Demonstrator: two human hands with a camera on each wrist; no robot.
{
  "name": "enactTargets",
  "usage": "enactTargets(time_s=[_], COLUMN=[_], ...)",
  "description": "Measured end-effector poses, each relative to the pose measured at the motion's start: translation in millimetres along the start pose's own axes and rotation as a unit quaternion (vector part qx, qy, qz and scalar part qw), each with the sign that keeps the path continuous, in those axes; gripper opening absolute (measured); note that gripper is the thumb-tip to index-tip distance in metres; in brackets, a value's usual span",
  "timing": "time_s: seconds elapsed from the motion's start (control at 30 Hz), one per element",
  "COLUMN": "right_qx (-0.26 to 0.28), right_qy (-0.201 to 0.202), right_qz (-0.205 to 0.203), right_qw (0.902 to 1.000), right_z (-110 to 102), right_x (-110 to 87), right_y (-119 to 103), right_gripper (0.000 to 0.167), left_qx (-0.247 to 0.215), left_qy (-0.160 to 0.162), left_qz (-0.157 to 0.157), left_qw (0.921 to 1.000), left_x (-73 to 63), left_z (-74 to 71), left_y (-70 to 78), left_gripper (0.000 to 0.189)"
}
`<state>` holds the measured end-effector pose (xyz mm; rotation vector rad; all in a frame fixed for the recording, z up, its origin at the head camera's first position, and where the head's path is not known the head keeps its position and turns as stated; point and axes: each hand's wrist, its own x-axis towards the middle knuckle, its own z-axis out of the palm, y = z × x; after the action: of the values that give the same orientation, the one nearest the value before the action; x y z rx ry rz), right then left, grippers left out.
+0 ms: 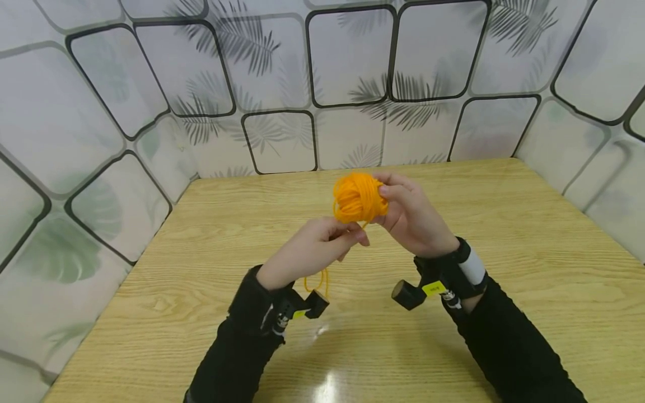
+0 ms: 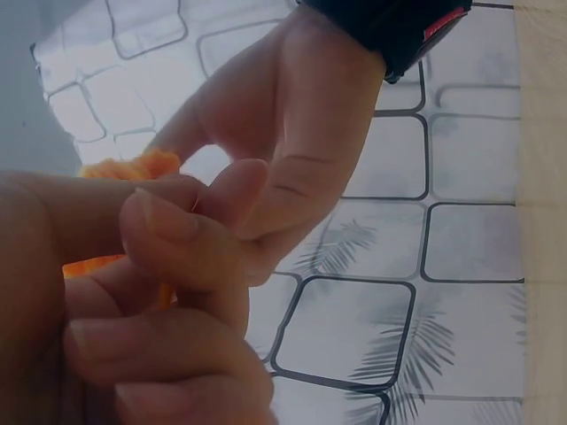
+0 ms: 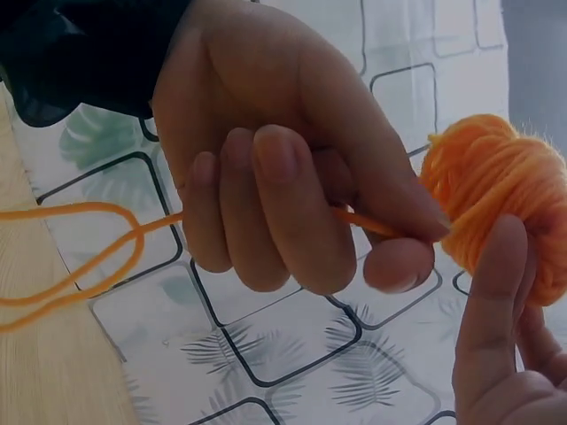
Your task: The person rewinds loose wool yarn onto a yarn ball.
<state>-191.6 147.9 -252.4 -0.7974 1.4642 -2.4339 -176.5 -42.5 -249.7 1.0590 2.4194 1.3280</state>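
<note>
A small ball of orange yarn (image 1: 359, 197) is held up above the table, its strands wound in several directions. My right hand (image 1: 414, 215) grips it from the right side, thumb and fingers on the windings. Just below and left of the ball, my left hand (image 1: 322, 246) pinches the yarn strand between thumb and forefinger. In the right wrist view that strand (image 3: 363, 221) runs through the curled fingers of the left hand (image 3: 292, 177). A loose loop of the tail (image 3: 115, 232) hangs out past the little-finger side. The left wrist view shows the ball (image 2: 142, 166) mostly hidden behind fingers.
Beneath the hands lies a light wood-grain table (image 1: 201, 240). Around its back and sides stands a pale wall covering (image 1: 353, 56) with dark rounded outlines and leaf prints. Each wrist carries a strapped camera, the right one (image 1: 409, 295) jutting inward over the table.
</note>
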Motion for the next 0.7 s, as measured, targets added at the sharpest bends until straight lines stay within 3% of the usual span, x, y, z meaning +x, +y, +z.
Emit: enactTargets(time_s=[0.2,0.4,0.7], right_qx=[0.001,-0.003,-0.078], right_qy=[-0.070,-0.157,-0.180], right_qz=[0.008,0.023,0.065], right_qw=[0.9975,0.9873,0.9783], right_z=[-3,-9,-12], right_x=[-2.0,0.7,1.7], right_y=[0,-1,-3], right_gripper=[0.028,0.022,0.019], left_qx=[-0.002,-0.009,-0.027], left_qy=[0.012,0.024,0.054], left_qz=[-0.028,-0.048,-0.061], left_qw=[0.9995,0.9985,0.9963], left_x=[-1.2,-3.5,-8.4], left_z=[-4.0,-11.4,-22.5], left_y=[-0.1,-0.8,-2.1], left_gripper=[0.020,0.023,0.023])
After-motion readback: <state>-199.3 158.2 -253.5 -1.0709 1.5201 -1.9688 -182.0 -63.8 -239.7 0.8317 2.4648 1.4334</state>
